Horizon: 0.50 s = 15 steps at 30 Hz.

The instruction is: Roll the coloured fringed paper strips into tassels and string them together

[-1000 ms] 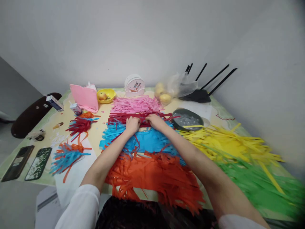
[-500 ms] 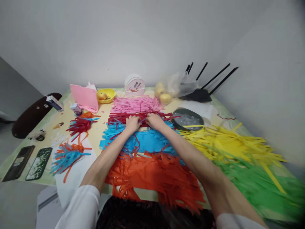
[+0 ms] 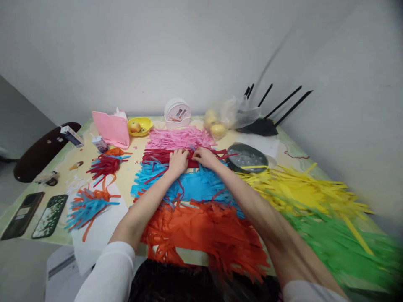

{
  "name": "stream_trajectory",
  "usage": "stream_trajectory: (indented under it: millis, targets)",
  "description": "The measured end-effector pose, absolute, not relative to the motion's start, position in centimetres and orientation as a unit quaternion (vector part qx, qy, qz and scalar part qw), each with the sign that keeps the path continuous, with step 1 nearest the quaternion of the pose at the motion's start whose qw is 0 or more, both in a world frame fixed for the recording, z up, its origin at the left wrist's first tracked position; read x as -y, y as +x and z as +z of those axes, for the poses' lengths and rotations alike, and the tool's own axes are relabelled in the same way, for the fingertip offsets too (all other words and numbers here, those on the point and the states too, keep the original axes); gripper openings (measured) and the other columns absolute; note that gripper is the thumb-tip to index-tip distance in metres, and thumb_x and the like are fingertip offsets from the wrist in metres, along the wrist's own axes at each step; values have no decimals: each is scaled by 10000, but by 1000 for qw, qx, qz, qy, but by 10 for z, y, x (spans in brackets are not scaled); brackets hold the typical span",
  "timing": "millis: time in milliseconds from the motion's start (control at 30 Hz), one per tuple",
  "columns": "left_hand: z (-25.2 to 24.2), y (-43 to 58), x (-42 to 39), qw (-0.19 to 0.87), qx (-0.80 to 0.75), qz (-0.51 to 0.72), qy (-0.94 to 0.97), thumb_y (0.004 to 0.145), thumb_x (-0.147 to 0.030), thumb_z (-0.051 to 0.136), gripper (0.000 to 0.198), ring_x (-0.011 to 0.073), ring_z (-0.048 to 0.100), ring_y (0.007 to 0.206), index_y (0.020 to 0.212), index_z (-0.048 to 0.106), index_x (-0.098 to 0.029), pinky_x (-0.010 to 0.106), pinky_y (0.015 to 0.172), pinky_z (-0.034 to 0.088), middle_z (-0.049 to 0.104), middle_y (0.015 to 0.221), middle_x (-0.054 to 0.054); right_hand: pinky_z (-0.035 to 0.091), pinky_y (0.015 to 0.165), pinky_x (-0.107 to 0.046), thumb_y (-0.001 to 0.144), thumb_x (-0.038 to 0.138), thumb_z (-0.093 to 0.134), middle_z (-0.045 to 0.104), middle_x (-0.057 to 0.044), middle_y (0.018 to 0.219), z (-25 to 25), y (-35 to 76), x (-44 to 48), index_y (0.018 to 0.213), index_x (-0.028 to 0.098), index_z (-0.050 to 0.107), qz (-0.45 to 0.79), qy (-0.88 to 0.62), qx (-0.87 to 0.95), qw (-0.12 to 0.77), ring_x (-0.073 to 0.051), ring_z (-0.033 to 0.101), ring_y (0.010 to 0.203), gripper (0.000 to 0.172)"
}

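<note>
My left hand [image 3: 179, 161] is closed over the dark red fringed paper [image 3: 157, 155], its fingertips bent down; whatever they pinch is hidden. Beside it, my right hand [image 3: 204, 157] pinches a thin blue paper strip [image 3: 192, 147], whose end pokes up above the fingertips. A small gap parts the two hands. Pink fringed paper [image 3: 179, 137] lies just beyond them. Blue fringed paper [image 3: 193, 186] and orange fringed paper [image 3: 192, 226] spread out beneath my forearms.
To the right lie yellow fringed paper [image 3: 302, 188], green fringed paper [image 3: 340, 247] and a dark bowl [image 3: 233, 161]. Two paper tassels [image 3: 90, 205], phones [image 3: 50, 216] and a pink stand [image 3: 111, 129] occupy the left. A yellow fruit bowl [image 3: 147, 124] and a black router [image 3: 260, 127] stand behind.
Between my hands, the thin strip has gone from lying across to standing up at my right fingertips. My left hand has moved slightly right and turned more upright.
</note>
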<state>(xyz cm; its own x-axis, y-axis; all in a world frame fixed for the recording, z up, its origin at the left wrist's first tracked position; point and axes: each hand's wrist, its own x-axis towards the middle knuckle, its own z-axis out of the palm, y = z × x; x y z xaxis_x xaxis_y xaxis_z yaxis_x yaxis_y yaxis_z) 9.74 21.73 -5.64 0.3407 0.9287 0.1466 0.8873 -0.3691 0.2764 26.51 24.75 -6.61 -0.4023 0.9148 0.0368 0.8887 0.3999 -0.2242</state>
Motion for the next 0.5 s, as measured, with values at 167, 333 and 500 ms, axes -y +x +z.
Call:
stream_trajectory:
  millis: [167,333,500]
  targets:
    - [-59,102,-223,74,-573,147,803,925,-212,474,232,312,473,1207,1092,635,-233,482,992,373,590,1237,127,434,964,-373,964,234,484,639,-136,1133,-56,259,-233,1011,132,686,59,-555,820,128,-240,564,1088,231]
    - [-51,101,-229,80,-585,188,785,893,-182,495,214,301,500,1168,1056,631,-209,461,990,372,614,1165,134,386,1033,-410,979,254,423,609,-183,1208,-62,239,-196,1143,106,642,49,-537,830,144,-279,510,1162,312]
    - [-39,91,-236,86,-587,288,752,846,-166,536,141,271,544,1096,957,615,-201,414,955,406,629,1079,107,487,969,-443,935,295,598,621,-116,1224,-86,212,-198,1202,129,610,85,-546,826,115,-241,593,1118,315]
